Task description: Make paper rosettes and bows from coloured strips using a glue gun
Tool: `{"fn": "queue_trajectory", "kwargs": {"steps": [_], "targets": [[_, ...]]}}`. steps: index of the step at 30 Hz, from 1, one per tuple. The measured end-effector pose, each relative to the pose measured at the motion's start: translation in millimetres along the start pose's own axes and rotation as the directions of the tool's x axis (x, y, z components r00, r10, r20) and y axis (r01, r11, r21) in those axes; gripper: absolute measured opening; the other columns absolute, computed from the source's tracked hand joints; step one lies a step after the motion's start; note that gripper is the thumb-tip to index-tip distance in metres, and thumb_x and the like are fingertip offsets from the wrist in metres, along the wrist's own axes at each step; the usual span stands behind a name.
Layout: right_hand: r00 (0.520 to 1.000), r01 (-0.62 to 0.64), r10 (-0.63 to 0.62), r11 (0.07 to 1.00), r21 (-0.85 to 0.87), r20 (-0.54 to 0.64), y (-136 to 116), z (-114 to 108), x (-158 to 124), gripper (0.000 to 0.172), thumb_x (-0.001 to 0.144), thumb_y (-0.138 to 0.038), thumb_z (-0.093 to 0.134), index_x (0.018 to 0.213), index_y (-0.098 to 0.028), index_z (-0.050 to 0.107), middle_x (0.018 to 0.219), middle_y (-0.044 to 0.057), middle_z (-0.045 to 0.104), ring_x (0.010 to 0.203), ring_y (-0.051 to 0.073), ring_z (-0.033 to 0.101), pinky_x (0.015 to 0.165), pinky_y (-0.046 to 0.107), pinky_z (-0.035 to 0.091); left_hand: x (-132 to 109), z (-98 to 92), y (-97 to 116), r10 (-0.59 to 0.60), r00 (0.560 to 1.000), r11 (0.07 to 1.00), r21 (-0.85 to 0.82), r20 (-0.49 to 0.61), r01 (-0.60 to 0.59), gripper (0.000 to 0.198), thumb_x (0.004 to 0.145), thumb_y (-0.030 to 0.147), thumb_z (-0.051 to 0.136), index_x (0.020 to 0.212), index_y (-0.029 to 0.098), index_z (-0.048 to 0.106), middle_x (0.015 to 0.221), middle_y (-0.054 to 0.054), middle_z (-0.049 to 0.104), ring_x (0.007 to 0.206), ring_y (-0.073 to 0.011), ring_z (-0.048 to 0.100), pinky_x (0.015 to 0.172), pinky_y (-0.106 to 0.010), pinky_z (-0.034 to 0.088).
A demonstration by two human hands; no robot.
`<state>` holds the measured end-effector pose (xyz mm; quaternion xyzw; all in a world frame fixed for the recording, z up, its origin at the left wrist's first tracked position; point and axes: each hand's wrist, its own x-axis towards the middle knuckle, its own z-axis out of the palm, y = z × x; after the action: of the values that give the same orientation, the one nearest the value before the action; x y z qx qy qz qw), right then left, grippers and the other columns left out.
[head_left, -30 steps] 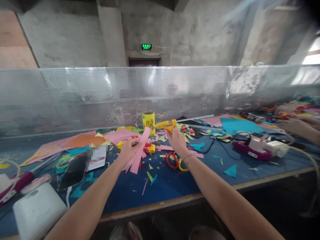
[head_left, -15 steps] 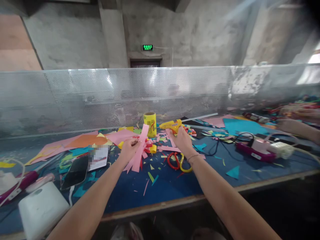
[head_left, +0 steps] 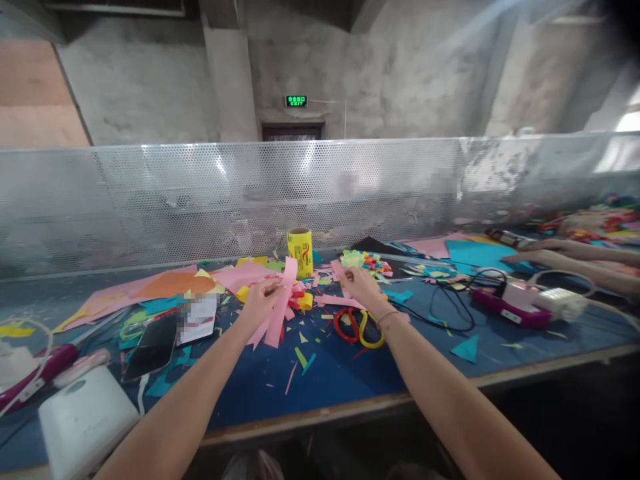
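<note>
"What does your left hand [head_left: 263, 299] hold?"
"My fingers are closed on pink strips [head_left: 280, 308], slanting over the desk [head_left: 350, 377] in front of a yellow roll [head_left: 300, 253]."
"And your right hand [head_left: 364, 288]?"
"Its fingers touch another strip [head_left: 337, 269], right of the roll; whether they have closed on it, I cannot tell."
"Anything near?"
"Scissors [head_left: 371, 337] with red and yellow loops, on the desk just beside my right wrist."
</note>
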<state>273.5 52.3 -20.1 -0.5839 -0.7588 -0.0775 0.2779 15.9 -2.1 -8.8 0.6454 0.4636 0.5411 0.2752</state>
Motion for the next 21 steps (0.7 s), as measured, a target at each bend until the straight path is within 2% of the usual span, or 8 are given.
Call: {"fn": "queue_trajectory", "kwargs": {"steps": [4, 5, 7, 9, 10, 12, 17, 21], "targets": [[0.996, 0.082, -0.094, 0.907, 0.413, 0.009, -36, 11, 4, 0.053, 0.096, -0.039, 0.019, 0.101, -0.012, 0.065, 0.084, 0.009, 0.069, 0.072, 0.013, 0.064, 0.062, 0.025, 0.048, -5, 4.2, 4, 0.004, 0.997, 1.000, 0.027, 0.072, -0.006, 0.023, 0.074, 0.030, 0.063, 0.088, 0.013, 0.068, 0.081, -0.008, 0.071, 0.080, -0.0212, 0.064, 0.078, -0.034, 0.048], [0.994, 0.083, -0.107, 0.811, 0.580, 0.007, -43, 13, 3, 0.053, 0.095, -0.043, 0.022, 0.100, -0.012, 0.065, 0.085, 0.009, 0.069, 0.071, 0.013, 0.063, 0.061, 0.025, 0.048, -6, 5.2, 6, 0.002, 0.997, 1.000, 0.024, 0.082, -0.004, 0.022, 0.073, 0.030, 0.063, 0.087, 0.013, 0.069, 0.080, -0.007, 0.071, 0.079, -0.0208, 0.064, 0.076, -0.033, 0.048], [0.995, 0.031, -0.094, 0.481, 0.876, 0.017, -54, 13, 0, 0.049, 0.087, -0.055, 0.039, 0.094, -0.014, 0.065, 0.084, 0.009, 0.068, 0.069, 0.013, 0.061, 0.058, 0.024, 0.046, -7, 6.9, 8, -0.001, 0.994, 1.000, 0.007, 0.109, 0.000, 0.019, 0.072, 0.030, 0.066, 0.083, 0.014, 0.069, 0.076, -0.005, 0.069, 0.078, -0.0203, 0.063, 0.074, -0.032, 0.048], [0.997, -0.049, -0.059, 0.153, 0.987, 0.059, -61, 11, -3, 0.046, 0.072, -0.060, 0.060, 0.086, -0.016, 0.065, 0.081, 0.007, 0.067, 0.065, 0.012, 0.058, 0.056, 0.024, 0.044, -8, 8.0, 12, 0.007, 0.990, 1.000, -0.005, 0.140, -0.007, 0.017, 0.071, 0.031, 0.066, 0.079, 0.016, 0.068, 0.072, -0.004, 0.067, 0.078, -0.0201, 0.062, 0.072, -0.031, 0.048], [0.996, -0.074, -0.043, 0.085, 0.994, 0.077, -63, 10, -4, 0.045, 0.066, -0.059, 0.066, 0.084, -0.017, 0.065, 0.080, 0.005, 0.066, 0.063, 0.012, 0.056, 0.056, 0.024, 0.043, -9, 8.3, 14, 0.011, 0.988, 1.000, -0.003, 0.152, -0.011, 0.017, 0.072, 0.032, 0.066, 0.076, 0.016, 0.067, 0.070, -0.003, 0.066, 0.077, -0.0198, 0.061, 0.070, -0.030, 0.047], [0.996, -0.081, -0.023, 0.057, 0.995, 0.082, -67, 7, -6, 0.041, 0.062, -0.055, 0.071, 0.079, -0.018, 0.063, 0.074, 0.001, 0.063, 0.061, 0.010, 0.054, 0.056, 0.023, 0.042, -10, 8.6, 17, 0.023, 0.985, 1.000, 0.015, 0.173, -0.026, 0.016, 0.072, 0.033, 0.065, 0.072, 0.017, 0.065, 0.066, -0.001, 0.063, 0.073, -0.0187, 0.059, 0.068, -0.029, 0.046], [1.000, -0.001, 0.018, 0.199, 0.980, -0.002, -73, 6, -8, 0.032, 0.069, -0.048, 0.066, 0.065, -0.018, 0.056, 0.055, -0.004, 0.050, 0.050, 0.008, 0.043, 0.051, 0.024, 0.036, -13, 10.4, 21, 0.066, 0.975, 0.995, 0.061, 0.214, -0.080, 0.022, 0.076, 0.033, 0.060, 0.061, 0.017, 0.058, 0.055, 0.003, 0.049, 0.057, -0.0131, 0.047, 0.059, -0.026, 0.038], [0.994, 0.042, 0.085, 0.309, 0.950, -0.072, -72, 6, -8, 0.031, 0.071, -0.046, 0.063, 0.059, -0.018, 0.054, 0.053, -0.004, 0.048, 0.050, 0.009, 0.041, 0.050, 0.025, 0.035, -16, 15.0, 16, -0.129, 0.952, 0.984, -0.085, 0.278, 0.158, 0.019, 0.072, 0.034, 0.065, 0.072, 0.015, 0.061, 0.058, 0.003, 0.051, 0.053, -0.0104, 0.045, 0.053, -0.024, 0.037]]}}
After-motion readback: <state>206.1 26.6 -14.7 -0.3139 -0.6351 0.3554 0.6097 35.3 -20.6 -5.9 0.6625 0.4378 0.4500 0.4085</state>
